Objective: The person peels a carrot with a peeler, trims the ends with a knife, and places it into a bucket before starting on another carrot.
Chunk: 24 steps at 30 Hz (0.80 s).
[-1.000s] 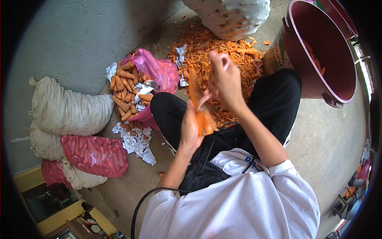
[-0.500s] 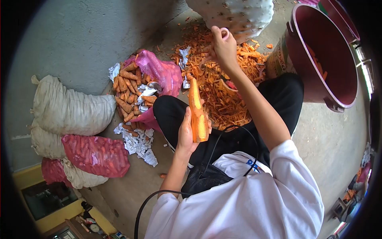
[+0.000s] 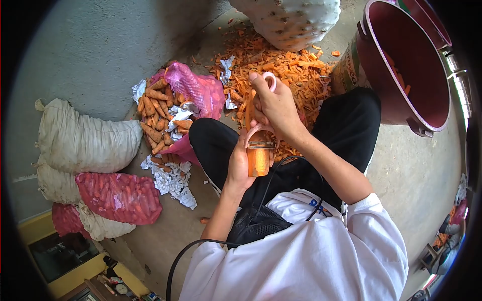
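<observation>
My left hand is wrapped round the thick end of a large orange carrot, whose thin end points away from me. In my right hand is a pale pink peeler; the ring at its handle's end shows above the fingers. The peeler's metal blade lies across the carrot near its thick end. Part of the carrot is hidden behind my right hand. Beyond both hands, orange peelings are heaped on the floor.
Unpeeled carrots spill from a pink mesh bag at the left, beside torn paper. Farther left lie white sacks and a red mesh sack. A maroon tub stands at the right; a white sack is ahead.
My right hand has come down and toward me with the peeler, which now lies across the carrot. The carrot has turned a little more upright in my left hand.
</observation>
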### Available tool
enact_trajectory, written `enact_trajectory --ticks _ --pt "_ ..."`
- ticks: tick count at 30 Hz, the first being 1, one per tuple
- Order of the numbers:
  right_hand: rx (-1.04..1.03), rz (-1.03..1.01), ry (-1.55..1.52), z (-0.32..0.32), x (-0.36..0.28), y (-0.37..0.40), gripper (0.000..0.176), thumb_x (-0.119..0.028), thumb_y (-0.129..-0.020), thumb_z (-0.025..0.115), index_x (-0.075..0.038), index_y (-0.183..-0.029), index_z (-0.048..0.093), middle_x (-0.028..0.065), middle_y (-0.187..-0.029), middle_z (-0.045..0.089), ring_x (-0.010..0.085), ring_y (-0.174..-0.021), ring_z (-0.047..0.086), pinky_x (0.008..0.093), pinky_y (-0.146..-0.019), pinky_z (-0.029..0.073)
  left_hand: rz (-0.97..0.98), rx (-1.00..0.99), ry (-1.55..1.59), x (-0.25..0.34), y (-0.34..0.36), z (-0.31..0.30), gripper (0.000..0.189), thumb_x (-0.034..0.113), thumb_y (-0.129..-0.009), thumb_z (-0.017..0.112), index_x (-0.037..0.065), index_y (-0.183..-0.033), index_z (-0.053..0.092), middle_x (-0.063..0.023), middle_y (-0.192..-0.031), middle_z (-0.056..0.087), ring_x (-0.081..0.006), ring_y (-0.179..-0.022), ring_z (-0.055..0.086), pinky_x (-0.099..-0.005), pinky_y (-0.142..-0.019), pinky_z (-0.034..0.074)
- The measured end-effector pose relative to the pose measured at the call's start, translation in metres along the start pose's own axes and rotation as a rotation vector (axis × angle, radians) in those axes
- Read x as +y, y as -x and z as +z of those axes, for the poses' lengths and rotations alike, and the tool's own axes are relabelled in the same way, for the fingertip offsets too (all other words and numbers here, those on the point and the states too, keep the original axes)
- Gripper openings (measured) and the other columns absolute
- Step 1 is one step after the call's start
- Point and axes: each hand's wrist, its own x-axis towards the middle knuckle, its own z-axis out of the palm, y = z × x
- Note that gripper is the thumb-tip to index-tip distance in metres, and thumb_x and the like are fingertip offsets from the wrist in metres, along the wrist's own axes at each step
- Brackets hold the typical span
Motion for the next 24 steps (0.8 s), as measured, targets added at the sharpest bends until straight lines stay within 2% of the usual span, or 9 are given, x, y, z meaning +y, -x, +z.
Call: enact_trajectory --ticks 8,9,12,14,15,16,18,20,24 --pt "0.153 -0.200 0.009 -0.001 0.037 -0.073 0.032 -0.029 -0.091 0.054 -0.001 -0.077 0.047 0.0047 -0.054 0.048 0.0136 -0.036 0.048 0.0260 -0.033 0.041 -0.037 0.100 -0.016 -0.010 0.005 -0.033 0.042 0.045 -0.097 0.034 0.008 -0.111 0.049 -0.0094 -0.084 0.053 -0.0205 -0.070 0.056 -0.0316 -0.056 0.048" --pt "0.267 -0.381 0.240 0.012 0.036 -0.082 0.035 -0.032 -0.090 0.056 0.001 -0.081 0.051 0.0071 -0.061 0.052 0.0140 -0.046 0.053 0.0282 -0.042 0.045 -0.028 0.102 0.003 -0.009 0.001 -0.032 0.042 0.045 -0.097 0.034 0.007 -0.110 0.049 -0.0093 -0.084 0.052 -0.0200 -0.070 0.056 -0.0310 -0.057 0.049" --pt "0.247 -0.314 0.116 0.013 0.028 -0.082 0.038 -0.037 -0.088 0.058 0.001 -0.086 0.054 0.0106 -0.067 0.057 0.0166 -0.057 0.055 0.0311 -0.054 0.047 -0.016 0.084 -0.029 0.005 0.000 -0.033 0.044 0.045 -0.097 0.034 0.006 -0.113 0.049 -0.0087 -0.085 0.052 -0.0190 -0.070 0.056 -0.0300 -0.058 0.049" --pt "0.356 -0.815 0.535 -0.005 0.015 -0.099 0.034 -0.032 -0.089 0.059 0.000 -0.084 0.052 0.0117 -0.064 0.056 0.0185 -0.055 0.058 0.0318 -0.053 0.049 -0.038 0.022 -0.064 0.006 0.001 -0.030 0.047 0.045 -0.097 0.033 0.005 -0.116 0.048 -0.0084 -0.085 0.052 -0.0188 -0.070 0.056 -0.0298 -0.057 0.049" --pt "0.393 -0.825 0.426 -0.028 0.018 -0.133 0.032 -0.031 -0.088 0.060 0.000 -0.083 0.051 0.0106 -0.062 0.056 0.0202 -0.055 0.060 0.0318 -0.052 0.048 -0.072 -0.022 -0.089 0.003 0.009 -0.028 0.048 0.045 -0.098 0.033 0.004 -0.118 0.047 -0.0084 -0.085 0.052 -0.0189 -0.070 0.056 -0.0299 -0.057 0.049" --pt "0.486 -0.768 0.422 -0.043 -0.002 -0.139 0.032 -0.030 -0.089 0.059 0.000 -0.080 0.049 0.0095 -0.061 0.055 0.0214 -0.049 0.060 0.0309 -0.045 0.047 -0.104 -0.071 -0.116 0.001 0.012 -0.026 0.049 0.045 -0.098 0.032 0.004 -0.120 0.046 -0.0083 -0.085 0.052 -0.0190 -0.070 0.056 -0.0299 -0.057 0.049" --pt "0.306 -0.596 0.114 -0.043 -0.029 -0.107 0.033 -0.031 -0.089 0.057 -0.003 -0.077 0.046 0.0080 -0.058 0.052 0.0201 -0.040 0.056 0.0293 -0.036 0.045 -0.078 -0.048 -0.093 -0.003 0.012 -0.023 0.053 0.045 -0.098 0.031 0.002 -0.126 0.043 -0.0089 -0.086 0.053 -0.0191 -0.070 0.057 -0.0305 -0.056 0.049" --pt "0.116 -0.434 0.061 -0.032 -0.034 -0.069 0.032 -0.031 -0.090 0.056 -0.005 -0.077 0.042 0.0060 -0.054 0.049 0.0168 -0.036 0.053 0.0278 -0.030 0.043 -0.061 -0.015 -0.077 -0.006 0.004 -0.023 0.053 0.045 -0.098 0.030 0.002 -0.126 0.043 -0.0094 -0.087 0.053 -0.0193 -0.070 0.057 -0.0310 -0.056 0.049" --pt "0.046 -0.042 -0.086 -0.003 -0.012 0.000 0.030 -0.032 -0.091 0.056 -0.007 -0.082 0.041 0.0014 -0.050 0.043 0.0123 -0.030 0.043 0.0255 -0.028 0.038 0.016 0.039 -0.115 -0.004 -0.002 -0.008 0.046 0.043 -0.098 0.032 0.005 -0.120 0.044 -0.0102 -0.087 0.054 -0.0198 -0.070 0.057 -0.0324 -0.056 0.050"
